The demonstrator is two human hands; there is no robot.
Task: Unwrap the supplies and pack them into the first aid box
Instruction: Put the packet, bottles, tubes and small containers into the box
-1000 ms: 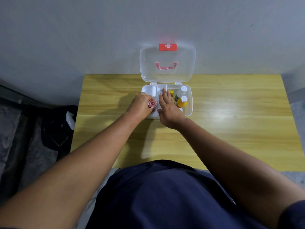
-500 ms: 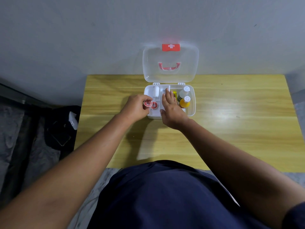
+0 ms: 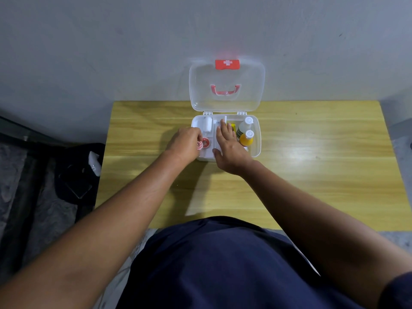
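from where i watch, both forearms reach out over the wooden table toward the first aid box, which sits open near the far edge. my left hand is pinched around a small red-and-white tape roll at the box's left front corner, just beside a second red roll already lying in that compartment. my right hand lies flat and open across the middle section, gripping nothing, steadying what is under it as far as i can judge. beyond the hands, a white bandage roll fills the left rear compartment, and a yellow bottle and a white bottle lie on the right. the clear lid stands upright against the wall. i'd say packing is near done; next calls for setting this roll down beside its twin and letting go.
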